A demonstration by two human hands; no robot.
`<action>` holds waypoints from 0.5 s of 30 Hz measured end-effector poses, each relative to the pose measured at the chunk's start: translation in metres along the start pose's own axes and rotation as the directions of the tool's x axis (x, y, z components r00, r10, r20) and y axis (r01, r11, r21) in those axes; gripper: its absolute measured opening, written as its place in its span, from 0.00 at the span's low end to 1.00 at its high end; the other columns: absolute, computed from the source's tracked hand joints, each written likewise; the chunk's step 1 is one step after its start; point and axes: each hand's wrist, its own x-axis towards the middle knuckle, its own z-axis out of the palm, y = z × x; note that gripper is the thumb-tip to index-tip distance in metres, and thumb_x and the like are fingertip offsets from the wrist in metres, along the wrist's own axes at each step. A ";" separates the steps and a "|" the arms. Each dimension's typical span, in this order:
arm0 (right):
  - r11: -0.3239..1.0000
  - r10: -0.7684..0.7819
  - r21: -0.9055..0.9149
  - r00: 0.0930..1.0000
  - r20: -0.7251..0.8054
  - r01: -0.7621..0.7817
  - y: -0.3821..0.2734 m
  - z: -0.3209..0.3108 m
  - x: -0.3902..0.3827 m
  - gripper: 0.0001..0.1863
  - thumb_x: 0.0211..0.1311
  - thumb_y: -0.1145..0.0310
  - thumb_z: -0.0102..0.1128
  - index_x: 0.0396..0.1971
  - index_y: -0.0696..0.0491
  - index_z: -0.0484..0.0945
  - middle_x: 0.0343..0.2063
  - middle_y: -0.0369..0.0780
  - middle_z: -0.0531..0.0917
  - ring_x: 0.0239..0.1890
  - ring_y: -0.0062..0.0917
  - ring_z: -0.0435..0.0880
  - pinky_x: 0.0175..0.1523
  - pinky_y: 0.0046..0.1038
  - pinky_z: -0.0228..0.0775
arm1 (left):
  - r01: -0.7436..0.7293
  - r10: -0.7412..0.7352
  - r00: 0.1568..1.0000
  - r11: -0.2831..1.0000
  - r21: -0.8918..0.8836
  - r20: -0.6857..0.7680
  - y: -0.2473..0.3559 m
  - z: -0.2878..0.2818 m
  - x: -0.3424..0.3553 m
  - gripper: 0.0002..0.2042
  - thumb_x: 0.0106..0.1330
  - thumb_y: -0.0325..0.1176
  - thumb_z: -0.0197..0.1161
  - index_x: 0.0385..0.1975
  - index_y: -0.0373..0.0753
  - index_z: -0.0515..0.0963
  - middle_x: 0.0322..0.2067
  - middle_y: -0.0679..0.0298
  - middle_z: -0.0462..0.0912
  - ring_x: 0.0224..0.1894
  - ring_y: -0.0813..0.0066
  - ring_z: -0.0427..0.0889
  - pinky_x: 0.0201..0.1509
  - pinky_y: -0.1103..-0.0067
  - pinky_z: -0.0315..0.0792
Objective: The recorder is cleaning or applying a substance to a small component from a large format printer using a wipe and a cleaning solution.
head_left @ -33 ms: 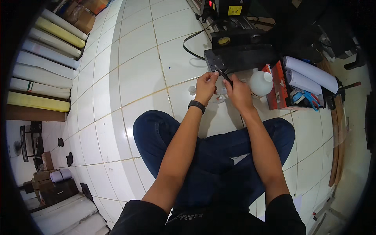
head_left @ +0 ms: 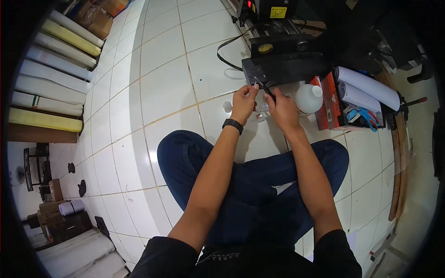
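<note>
Both of my hands are raised close together in front of my crossed legs, before a black machine [head_left: 287,69]. My left hand [head_left: 243,104] is closed in a pinch on a small pale thing too tiny to name. My right hand [head_left: 282,111] grips a slim black hand tool [head_left: 265,89], whose end points toward the left fingertips. Just right of that hand stands a round whitish plastic bottle [head_left: 307,99]. A small white cap [head_left: 227,106] lies left of my left hand. Small clear items [head_left: 259,116] on the floor between my wrists are partly hidden.
At the right, an orange and black box [head_left: 327,104] holds paper rolls [head_left: 366,88] and blue-handled scissors [head_left: 368,118]. A black strap [head_left: 222,53] hangs off the machine. Several large rolls [head_left: 51,78] line the left side of the white tiled floor [head_left: 116,153].
</note>
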 end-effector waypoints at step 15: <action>0.962 -0.106 -0.253 0.994 -0.012 0.099 0.003 0.009 -0.005 0.13 0.70 0.59 0.51 0.38 0.55 0.73 0.30 0.48 0.85 0.30 0.47 0.86 0.33 0.46 0.77 | -0.048 0.048 0.999 0.997 0.060 -0.003 -0.010 -0.002 0.008 0.20 0.68 0.49 0.61 0.33 0.33 0.80 0.17 0.69 0.73 0.18 0.84 0.71 0.21 0.84 0.63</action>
